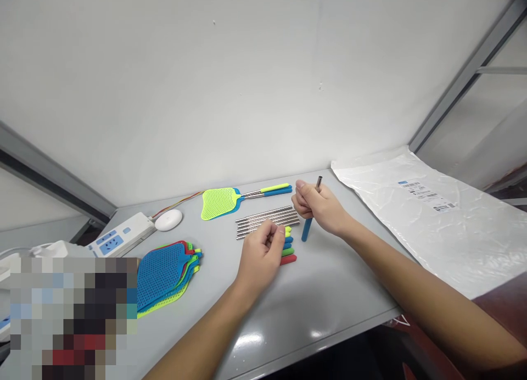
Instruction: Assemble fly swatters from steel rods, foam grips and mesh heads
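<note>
My right hand (319, 205) is closed round a metal rod with a blue handle grip (307, 229) at its lower end. The rod stands nearly upright, its open metal top (319, 180) showing above my fist. To its left, my left hand (262, 252) has its thumb and fingers curled together; what they hold, if anything, is hidden. Beside that hand lie yellow, blue, green and red handle grips (288, 252), partly covered by it. Just behind, several metal rods (267, 218) lie side by side on the grey table (325, 292).
Yellow and blue fly swatters (219, 203) with long handles lie at the back. A stack of perforated swatter heads (162, 273) sits at left, near a power strip (119, 236) and a white round device (168, 220). A white plastic mailer (424, 210) covers the right side.
</note>
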